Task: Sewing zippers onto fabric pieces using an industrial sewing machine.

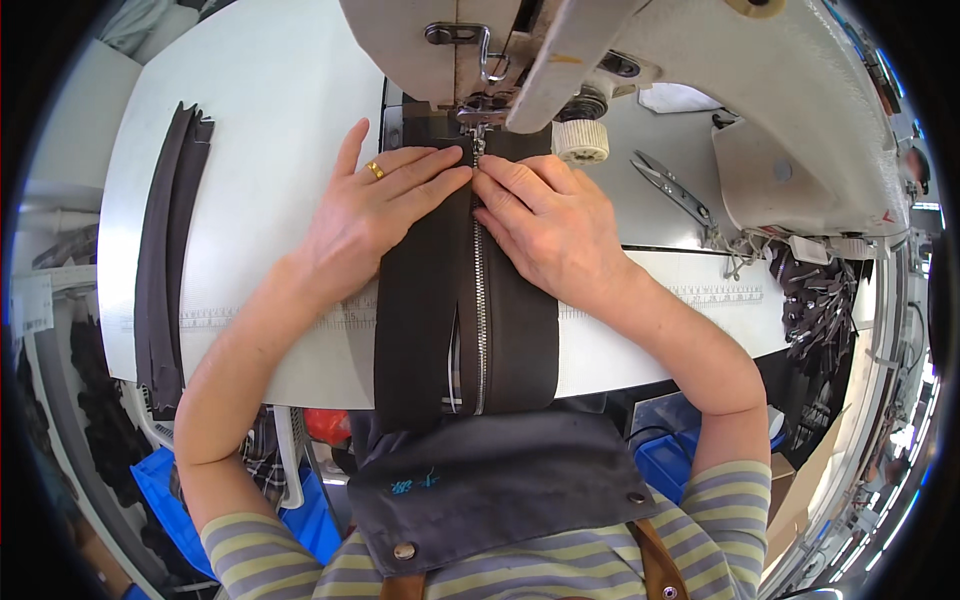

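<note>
Dark brown fabric [420, 300] runs toward me from under the presser foot [479, 122] of a sewing machine [690, 60]. Along its middle lies a zipper [480, 310] with metal teeth, and a narrow gap shows beside the tape near my end. My left hand [385, 195] rests flat on the fabric just left of the zipper, fingers stretched out and thumb apart, with a ring on one finger. On the right side, my right hand [550, 215] has bent fingers pressed together at the zipper's edge, close to the presser foot.
Folded dark fabric strips [170, 250] lie at the left of the white table [270, 90]. Thread snippers [672, 187] rest on the machine bed at right. A bunch of zipper pieces [815, 310] hangs at the table's right edge. Blue bins [665, 460] stand below.
</note>
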Demonstrator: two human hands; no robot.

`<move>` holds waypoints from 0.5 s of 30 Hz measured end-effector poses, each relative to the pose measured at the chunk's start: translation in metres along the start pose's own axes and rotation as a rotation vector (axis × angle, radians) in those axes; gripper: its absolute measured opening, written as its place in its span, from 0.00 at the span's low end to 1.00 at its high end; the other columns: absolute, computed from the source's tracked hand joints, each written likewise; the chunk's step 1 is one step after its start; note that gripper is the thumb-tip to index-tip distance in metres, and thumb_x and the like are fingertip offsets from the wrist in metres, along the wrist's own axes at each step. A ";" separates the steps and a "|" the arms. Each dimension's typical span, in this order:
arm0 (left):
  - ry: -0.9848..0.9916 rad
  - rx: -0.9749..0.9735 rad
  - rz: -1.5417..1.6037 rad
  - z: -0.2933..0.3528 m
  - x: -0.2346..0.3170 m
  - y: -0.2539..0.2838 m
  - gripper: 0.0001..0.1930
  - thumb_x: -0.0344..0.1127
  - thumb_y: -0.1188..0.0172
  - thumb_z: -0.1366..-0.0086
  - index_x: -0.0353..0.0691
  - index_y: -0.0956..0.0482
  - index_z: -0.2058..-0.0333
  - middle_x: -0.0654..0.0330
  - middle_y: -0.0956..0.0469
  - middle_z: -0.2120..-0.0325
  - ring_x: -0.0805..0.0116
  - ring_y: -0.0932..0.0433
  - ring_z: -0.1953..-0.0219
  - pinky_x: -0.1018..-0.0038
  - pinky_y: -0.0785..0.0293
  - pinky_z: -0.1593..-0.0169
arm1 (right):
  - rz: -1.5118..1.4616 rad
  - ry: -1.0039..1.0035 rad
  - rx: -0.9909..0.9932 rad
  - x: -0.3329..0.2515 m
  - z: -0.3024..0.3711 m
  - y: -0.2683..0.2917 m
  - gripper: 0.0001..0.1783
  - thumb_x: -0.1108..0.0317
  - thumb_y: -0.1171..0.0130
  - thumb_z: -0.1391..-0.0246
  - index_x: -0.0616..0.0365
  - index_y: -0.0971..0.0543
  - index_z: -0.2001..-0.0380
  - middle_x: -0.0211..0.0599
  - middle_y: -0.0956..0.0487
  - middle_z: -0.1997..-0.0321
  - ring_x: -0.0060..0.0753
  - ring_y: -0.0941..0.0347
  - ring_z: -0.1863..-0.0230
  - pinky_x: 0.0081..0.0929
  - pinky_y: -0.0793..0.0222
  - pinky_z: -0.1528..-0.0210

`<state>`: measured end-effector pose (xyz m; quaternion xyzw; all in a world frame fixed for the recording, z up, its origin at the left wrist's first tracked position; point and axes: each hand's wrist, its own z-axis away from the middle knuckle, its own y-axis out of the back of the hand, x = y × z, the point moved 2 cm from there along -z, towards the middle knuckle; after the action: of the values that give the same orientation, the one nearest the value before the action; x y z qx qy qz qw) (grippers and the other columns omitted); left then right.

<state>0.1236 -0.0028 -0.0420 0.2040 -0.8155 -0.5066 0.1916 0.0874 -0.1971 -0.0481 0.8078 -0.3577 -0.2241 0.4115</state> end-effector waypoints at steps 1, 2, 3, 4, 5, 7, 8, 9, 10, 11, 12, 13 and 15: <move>0.007 -0.017 0.033 -0.001 -0.003 0.001 0.24 0.25 0.46 0.47 0.43 0.24 0.48 0.62 0.25 0.47 0.66 0.27 0.46 0.46 0.51 0.34 | 0.003 0.001 0.000 0.000 0.000 0.000 0.18 0.63 0.34 0.56 0.58 0.21 0.61 0.26 0.26 0.59 0.29 0.32 0.62 0.26 0.32 0.67; 0.014 -0.034 0.065 -0.002 -0.004 0.001 0.24 0.25 0.45 0.47 0.42 0.24 0.49 0.63 0.25 0.48 0.66 0.27 0.47 0.46 0.51 0.34 | 0.006 0.003 0.000 0.000 0.000 0.000 0.18 0.62 0.34 0.56 0.58 0.21 0.61 0.26 0.26 0.60 0.28 0.32 0.62 0.26 0.32 0.68; 0.012 -0.032 0.063 -0.003 -0.005 0.001 0.24 0.25 0.45 0.47 0.42 0.24 0.49 0.63 0.25 0.48 0.66 0.27 0.47 0.46 0.51 0.34 | 0.008 0.004 0.002 0.000 -0.001 0.001 0.18 0.62 0.34 0.56 0.58 0.21 0.61 0.26 0.26 0.60 0.28 0.32 0.62 0.26 0.32 0.68; 0.023 -0.036 0.088 -0.004 -0.006 0.000 0.23 0.25 0.46 0.47 0.42 0.23 0.50 0.63 0.24 0.48 0.66 0.26 0.47 0.46 0.51 0.34 | -0.001 0.001 -0.007 -0.001 -0.001 0.001 0.18 0.62 0.34 0.56 0.58 0.21 0.61 0.26 0.26 0.61 0.28 0.32 0.62 0.26 0.32 0.68; 0.034 -0.041 0.113 -0.005 -0.007 0.000 0.22 0.26 0.46 0.46 0.41 0.23 0.51 0.64 0.24 0.49 0.66 0.26 0.48 0.46 0.52 0.34 | -0.010 -0.002 -0.015 -0.001 0.000 0.000 0.18 0.62 0.34 0.56 0.58 0.21 0.61 0.26 0.26 0.61 0.28 0.32 0.63 0.26 0.32 0.68; 0.032 -0.024 0.103 -0.004 -0.007 -0.002 0.21 0.26 0.46 0.46 0.41 0.22 0.52 0.64 0.23 0.50 0.67 0.26 0.49 0.47 0.52 0.34 | -0.007 0.000 -0.008 -0.001 0.000 -0.001 0.18 0.62 0.34 0.56 0.58 0.21 0.61 0.26 0.27 0.62 0.28 0.33 0.63 0.26 0.33 0.68; 0.032 -0.010 0.097 -0.004 -0.006 -0.003 0.20 0.27 0.46 0.46 0.41 0.21 0.53 0.64 0.23 0.50 0.68 0.26 0.49 0.48 0.52 0.34 | -0.008 0.001 -0.006 -0.001 0.001 -0.002 0.18 0.62 0.35 0.56 0.58 0.21 0.61 0.26 0.27 0.63 0.28 0.33 0.63 0.26 0.33 0.69; 0.026 -0.009 0.094 -0.005 -0.006 -0.003 0.20 0.27 0.46 0.46 0.41 0.21 0.53 0.64 0.23 0.50 0.68 0.26 0.49 0.48 0.52 0.34 | -0.004 -0.001 -0.001 0.000 0.001 -0.002 0.18 0.62 0.35 0.56 0.58 0.21 0.61 0.26 0.27 0.63 0.28 0.33 0.63 0.26 0.33 0.69; 0.010 0.014 0.062 -0.005 -0.006 -0.004 0.19 0.28 0.45 0.46 0.41 0.20 0.53 0.65 0.22 0.51 0.69 0.26 0.50 0.48 0.52 0.34 | -0.004 -0.003 -0.002 0.000 0.002 -0.002 0.18 0.62 0.35 0.55 0.59 0.21 0.61 0.27 0.27 0.63 0.28 0.33 0.63 0.25 0.33 0.69; -0.007 0.036 0.030 -0.006 -0.005 -0.004 0.19 0.28 0.45 0.46 0.42 0.20 0.54 0.65 0.22 0.51 0.70 0.25 0.50 0.48 0.52 0.34 | -0.005 -0.006 -0.004 0.000 0.003 -0.001 0.18 0.62 0.35 0.55 0.59 0.21 0.61 0.27 0.28 0.64 0.28 0.33 0.63 0.25 0.34 0.70; -0.015 0.035 0.026 -0.006 -0.006 -0.006 0.19 0.28 0.45 0.46 0.42 0.20 0.54 0.65 0.22 0.51 0.70 0.25 0.50 0.48 0.52 0.34 | -0.001 -0.011 0.003 0.000 0.003 -0.001 0.18 0.62 0.35 0.55 0.59 0.21 0.61 0.27 0.28 0.64 0.28 0.33 0.63 0.25 0.34 0.70; -0.008 0.033 0.018 -0.005 -0.007 -0.007 0.19 0.28 0.45 0.47 0.42 0.19 0.54 0.66 0.22 0.52 0.70 0.25 0.51 0.49 0.52 0.33 | -0.007 -0.019 -0.009 -0.001 0.003 0.000 0.17 0.62 0.36 0.54 0.59 0.21 0.61 0.27 0.28 0.64 0.28 0.33 0.63 0.25 0.35 0.69; -0.001 0.031 -0.026 -0.005 -0.009 -0.010 0.19 0.30 0.45 0.47 0.43 0.19 0.55 0.67 0.21 0.54 0.70 0.25 0.51 0.51 0.53 0.33 | -0.014 -0.036 -0.019 0.000 0.003 0.001 0.17 0.62 0.37 0.53 0.59 0.21 0.61 0.27 0.28 0.64 0.28 0.34 0.63 0.24 0.35 0.69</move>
<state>0.1356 -0.0055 -0.0496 0.2172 -0.8206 -0.4967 0.1812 0.0850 -0.1984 -0.0492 0.8021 -0.3574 -0.2449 0.4111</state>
